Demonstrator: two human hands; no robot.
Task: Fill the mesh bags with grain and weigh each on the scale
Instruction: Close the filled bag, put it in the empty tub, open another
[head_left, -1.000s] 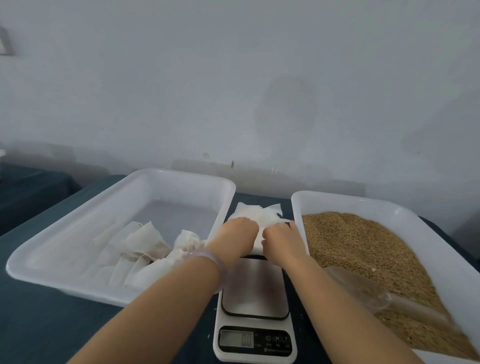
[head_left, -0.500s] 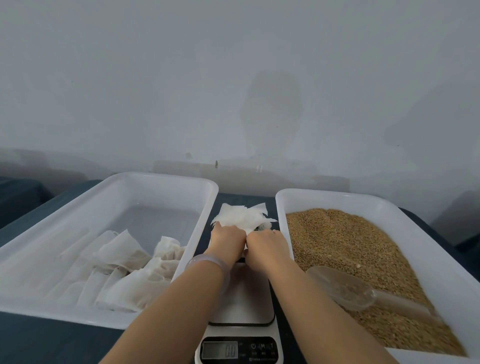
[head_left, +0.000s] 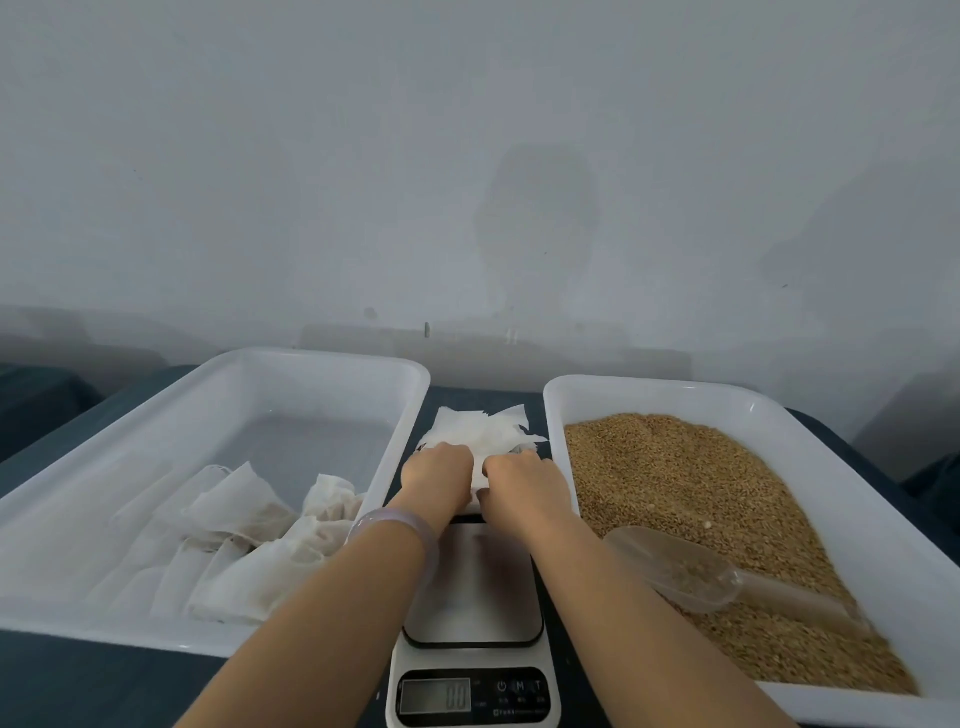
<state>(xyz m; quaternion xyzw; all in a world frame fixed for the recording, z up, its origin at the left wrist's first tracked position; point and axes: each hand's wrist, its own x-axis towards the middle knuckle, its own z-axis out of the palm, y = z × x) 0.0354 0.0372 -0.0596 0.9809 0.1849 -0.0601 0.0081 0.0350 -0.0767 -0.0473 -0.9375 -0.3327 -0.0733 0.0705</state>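
- Change noted: over the last second both hands stayed on the stack of mesh bags (head_left: 480, 431). They drew slightly together, and a fold of white mesh now showed between them at the near edge of the stack.
- Reading: one bag was judged to be in the course of being separated from the stack. No bag had yet been lifted clear.
- The scale (head_left: 470, 587) platform stayed bare and its display (head_left: 435, 695) appeared to read zero. No weighing was under way.
- The scoop (head_left: 675, 569) lay unmoved on the grain (head_left: 691, 483) in the right tray (head_left: 649, 387), with a little grain in its bowl.
- Left hand (head_left: 439, 475): back uppermost, fingers bent down into the stack. The grip was close, seemingly pinching mesh, though the fingertips were hidden.
- Right hand (head_left: 524, 486): same posture, fingers curled under against the same fold. The grip was likewise close and the fingertips were not visible.
- Location of the task's items: the stack lay on the counter (head_left: 78, 680) between the two trays, just beyond the scale. Several bags (head_left: 234, 525) rested at the near end of the left tray (head_left: 311, 358); whether they held grain could not be confirmed.
- Next step, as judged: free one bag, open its mouth, then take up the scoop.
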